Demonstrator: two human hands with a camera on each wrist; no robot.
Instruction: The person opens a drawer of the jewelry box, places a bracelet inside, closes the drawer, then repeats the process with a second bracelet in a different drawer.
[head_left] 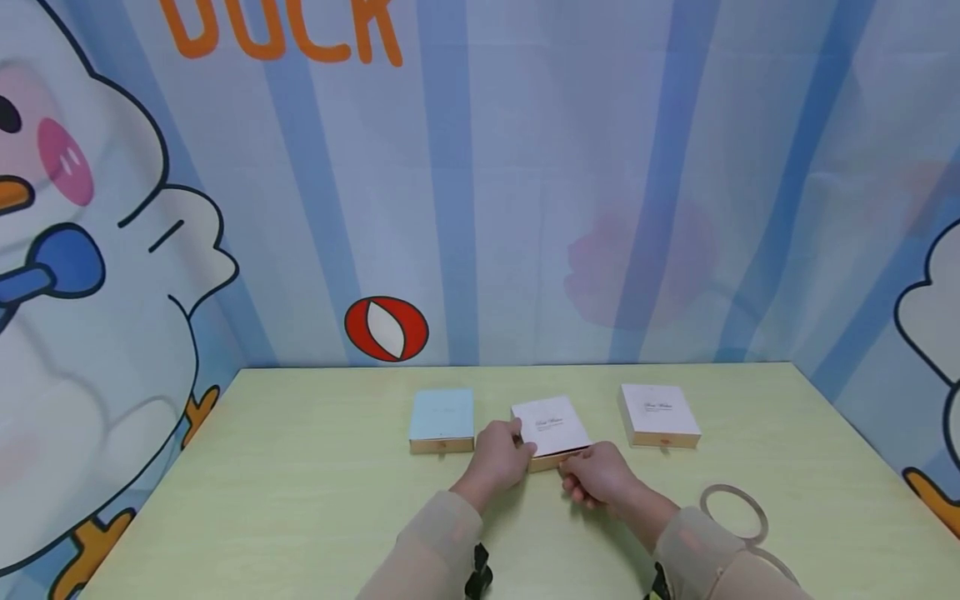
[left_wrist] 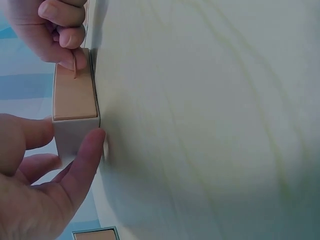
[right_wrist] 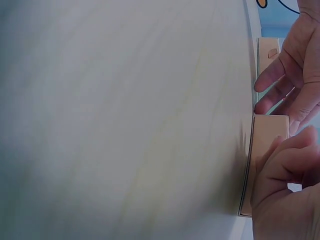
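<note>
A small white drawer box (head_left: 553, 425) with printed lettering on its lid lies between both hands, at the middle of the table. Its tan drawer front (left_wrist: 76, 100) faces me, and a thin dark gap shows under the lid's front edge in the head view. My left hand (head_left: 497, 457) grips the box by its left side, thumb near the front corner. My right hand (head_left: 600, 473) pinches the thin brown pull tab (left_wrist: 75, 67) on the drawer front. In the right wrist view, the right fingers cover part of the drawer front. The box's contents are hidden.
A light-blue drawer box (head_left: 442, 415) sits to the left, and another white drawer box (head_left: 660, 410) to the right. Near the right sleeve lies a pale ring (head_left: 763, 525), with part of another curved band below it. A printed blue curtain (head_left: 510, 208) stands behind the table (head_left: 315, 483).
</note>
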